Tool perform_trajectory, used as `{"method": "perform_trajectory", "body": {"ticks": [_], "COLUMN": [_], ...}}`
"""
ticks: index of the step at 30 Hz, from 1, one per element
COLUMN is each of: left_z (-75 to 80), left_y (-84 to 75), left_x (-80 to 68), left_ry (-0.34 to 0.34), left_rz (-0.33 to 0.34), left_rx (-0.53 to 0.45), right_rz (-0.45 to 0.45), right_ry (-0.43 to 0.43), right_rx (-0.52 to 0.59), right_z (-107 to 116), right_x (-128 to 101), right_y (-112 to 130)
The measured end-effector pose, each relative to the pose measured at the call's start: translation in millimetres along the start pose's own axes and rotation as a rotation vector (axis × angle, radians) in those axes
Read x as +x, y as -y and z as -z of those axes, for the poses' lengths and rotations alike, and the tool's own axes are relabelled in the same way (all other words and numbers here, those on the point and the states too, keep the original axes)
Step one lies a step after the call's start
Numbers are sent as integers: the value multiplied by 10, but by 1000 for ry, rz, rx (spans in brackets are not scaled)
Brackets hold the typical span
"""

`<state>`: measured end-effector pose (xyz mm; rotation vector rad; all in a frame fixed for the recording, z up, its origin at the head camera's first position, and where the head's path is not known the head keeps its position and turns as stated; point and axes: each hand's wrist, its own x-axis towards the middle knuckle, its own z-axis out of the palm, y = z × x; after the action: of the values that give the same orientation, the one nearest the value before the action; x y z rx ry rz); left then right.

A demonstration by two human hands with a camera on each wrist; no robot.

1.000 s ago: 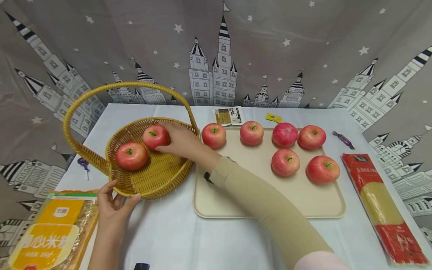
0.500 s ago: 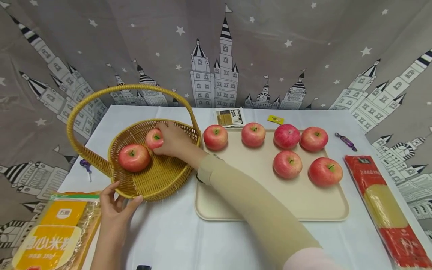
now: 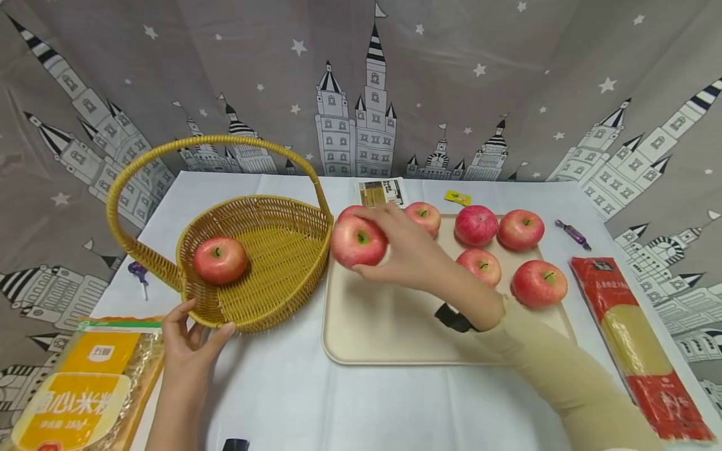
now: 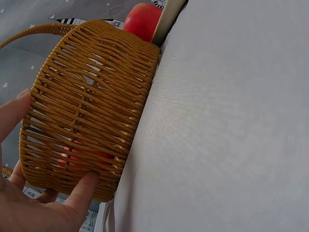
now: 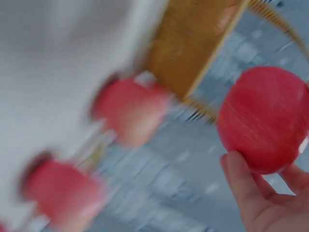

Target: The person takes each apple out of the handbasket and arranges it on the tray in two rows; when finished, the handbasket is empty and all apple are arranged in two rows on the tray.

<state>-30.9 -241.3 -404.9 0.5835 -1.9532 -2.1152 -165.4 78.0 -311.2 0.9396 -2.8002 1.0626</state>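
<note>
My right hand (image 3: pixel 389 245) grips a red apple (image 3: pixel 356 242) in the air over the far left corner of the beige tray (image 3: pixel 389 326), just right of the wicker basket (image 3: pixel 271 263). The right wrist view shows that apple (image 5: pixel 263 118) held by the fingers (image 5: pixel 241 186); everything else there is blurred. One apple (image 3: pixel 220 259) lies in the basket's left part. My left hand (image 3: pixel 192 341) rests against the basket's near wall (image 4: pixel 91 101), thumb (image 4: pixel 84 186) and fingers straight on the weave. Several more apples sit on the tray, one (image 3: pixel 348 212) half hidden behind the held apple.
A yellow noodle packet (image 3: pixel 84 382) lies at the near left and a long red pasta packet (image 3: pixel 637 344) at the right. Small sachets (image 3: pixel 382 191) and a purple candy (image 3: pixel 572 233) lie by the tray's far side. The basket's tall handle (image 3: pixel 214 143) arches over it.
The right hand has lifted one apple out of the basket and carried it right, over the tray's corner. The left hand stays on the basket.
</note>
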Motion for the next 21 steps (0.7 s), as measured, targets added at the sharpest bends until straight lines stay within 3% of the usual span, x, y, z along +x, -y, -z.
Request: {"method": "perform_trajectory", "body": {"ticks": [4,7,13,21], "left_z": [-6,-6,-2,-22], "left_y": [-10,-6,0,24], "left_x": [14,21,8,9], "left_ry": [2,-10,-24,-28], "left_rz": [2,7,1,10], "left_rx": [3,4,10,13], "right_rz": [-186,-271,-288,-295], "right_ry": [56,115,153,151], "right_rx": [-9,2,-16,-83], "right_z": [98,78,19,3], "right_x": [-240,-367,-468,-446], "right_y": [-454,-706,-918,-911]}}
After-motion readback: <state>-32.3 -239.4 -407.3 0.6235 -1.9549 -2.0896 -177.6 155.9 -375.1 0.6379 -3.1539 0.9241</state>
